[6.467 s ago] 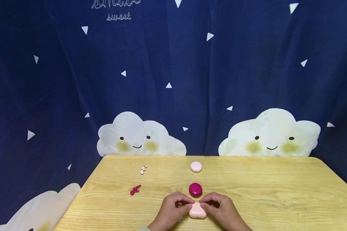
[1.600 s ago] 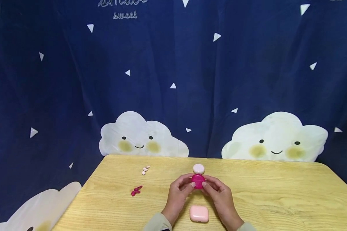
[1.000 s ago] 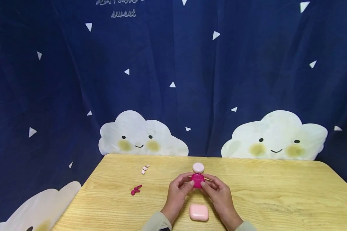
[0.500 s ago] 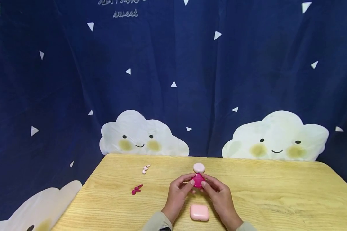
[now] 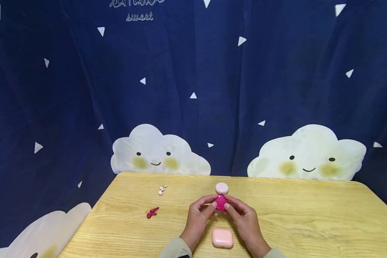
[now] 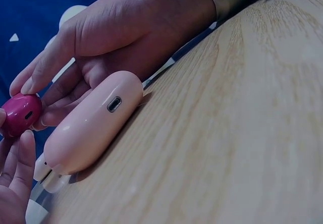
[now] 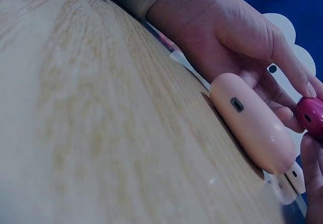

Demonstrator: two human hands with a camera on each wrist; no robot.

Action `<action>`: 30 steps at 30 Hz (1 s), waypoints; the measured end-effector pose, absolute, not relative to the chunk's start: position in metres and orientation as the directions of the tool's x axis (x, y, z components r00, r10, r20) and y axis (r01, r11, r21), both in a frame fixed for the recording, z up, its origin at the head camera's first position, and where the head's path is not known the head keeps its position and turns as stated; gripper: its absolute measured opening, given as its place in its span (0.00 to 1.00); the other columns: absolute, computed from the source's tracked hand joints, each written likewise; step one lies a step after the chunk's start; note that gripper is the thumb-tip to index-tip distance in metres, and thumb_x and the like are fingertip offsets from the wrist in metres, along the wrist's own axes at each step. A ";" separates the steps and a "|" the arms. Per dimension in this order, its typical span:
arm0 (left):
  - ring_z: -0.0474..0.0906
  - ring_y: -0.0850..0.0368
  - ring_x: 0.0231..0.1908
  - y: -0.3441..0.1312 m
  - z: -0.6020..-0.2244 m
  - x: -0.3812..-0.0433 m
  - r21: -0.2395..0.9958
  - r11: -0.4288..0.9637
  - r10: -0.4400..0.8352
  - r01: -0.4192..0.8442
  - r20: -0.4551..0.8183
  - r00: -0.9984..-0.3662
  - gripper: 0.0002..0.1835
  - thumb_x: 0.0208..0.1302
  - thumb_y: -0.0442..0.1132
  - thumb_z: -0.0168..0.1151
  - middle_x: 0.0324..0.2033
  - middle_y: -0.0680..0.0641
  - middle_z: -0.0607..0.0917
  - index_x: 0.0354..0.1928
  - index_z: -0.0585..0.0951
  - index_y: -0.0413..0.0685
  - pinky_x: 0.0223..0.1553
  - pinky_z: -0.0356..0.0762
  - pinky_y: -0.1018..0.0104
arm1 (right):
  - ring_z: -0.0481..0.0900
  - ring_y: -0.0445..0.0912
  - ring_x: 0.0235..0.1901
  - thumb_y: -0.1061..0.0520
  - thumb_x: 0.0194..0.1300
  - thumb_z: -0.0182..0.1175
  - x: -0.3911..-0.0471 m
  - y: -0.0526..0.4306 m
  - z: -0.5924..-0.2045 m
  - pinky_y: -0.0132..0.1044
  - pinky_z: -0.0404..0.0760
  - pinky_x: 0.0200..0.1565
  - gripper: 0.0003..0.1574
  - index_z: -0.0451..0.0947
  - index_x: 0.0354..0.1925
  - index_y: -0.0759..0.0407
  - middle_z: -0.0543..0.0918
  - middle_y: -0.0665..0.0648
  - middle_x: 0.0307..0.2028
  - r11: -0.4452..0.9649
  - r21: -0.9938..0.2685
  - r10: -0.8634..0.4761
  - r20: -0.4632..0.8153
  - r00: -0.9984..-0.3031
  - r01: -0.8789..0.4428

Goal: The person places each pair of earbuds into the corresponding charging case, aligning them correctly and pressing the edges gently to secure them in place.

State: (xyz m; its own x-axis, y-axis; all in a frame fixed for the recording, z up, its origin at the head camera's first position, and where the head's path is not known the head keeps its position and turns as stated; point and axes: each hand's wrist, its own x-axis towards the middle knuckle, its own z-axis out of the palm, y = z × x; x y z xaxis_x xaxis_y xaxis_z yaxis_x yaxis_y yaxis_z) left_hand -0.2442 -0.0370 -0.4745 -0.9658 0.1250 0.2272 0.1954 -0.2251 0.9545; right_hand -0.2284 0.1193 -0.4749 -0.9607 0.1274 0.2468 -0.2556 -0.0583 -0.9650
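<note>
Between both hands is a round magenta earbud case (image 5: 220,202), its lid down. My left hand (image 5: 196,218) pinches its left side with thumb and fingers. The right hand (image 5: 247,223) does the same on the right side. A charging port shows on the magenta case (image 6: 20,115) in the left wrist view, and the case looks raised off the table. Nearer the front, between the wrists, lies a closed pink earbud case (image 5: 222,238) that neither hand holds. Just behind the magenta case sits a pale pink round case (image 5: 221,188).
At the left of the wooden table (image 5: 293,215) lie a pair of pale pink earbuds (image 5: 162,190) and a pair of magenta earbuds (image 5: 152,213). A dark blue curtain (image 5: 219,89) with cloud prints hangs behind the table.
Earlier, both hands touched the pink case at the front. They have let go of it, moved back and picked up the magenta case. Over the last second the hold barely changes.
</note>
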 end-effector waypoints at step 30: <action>0.79 0.56 0.33 -0.037 -0.474 -0.243 0.963 -0.205 0.132 0.175 0.204 -0.970 0.20 0.63 0.32 0.63 0.46 0.38 0.81 0.57 0.79 0.41 0.37 0.82 0.63 | 0.82 0.40 0.42 0.62 0.62 0.65 -0.227 0.119 -0.474 0.26 0.79 0.43 0.22 0.79 0.55 0.64 0.85 0.63 0.45 0.044 -0.937 0.125 0.348 -0.929 -0.345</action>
State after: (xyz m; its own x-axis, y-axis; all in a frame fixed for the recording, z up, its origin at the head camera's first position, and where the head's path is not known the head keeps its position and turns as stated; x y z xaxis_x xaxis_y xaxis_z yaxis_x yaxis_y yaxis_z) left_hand -0.2426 -0.0366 -0.4737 -0.9700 0.1318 0.2043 0.1750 -0.2051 0.9630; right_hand -0.2270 0.1186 -0.4743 -0.9290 0.1251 0.3482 -0.3455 0.0437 -0.9374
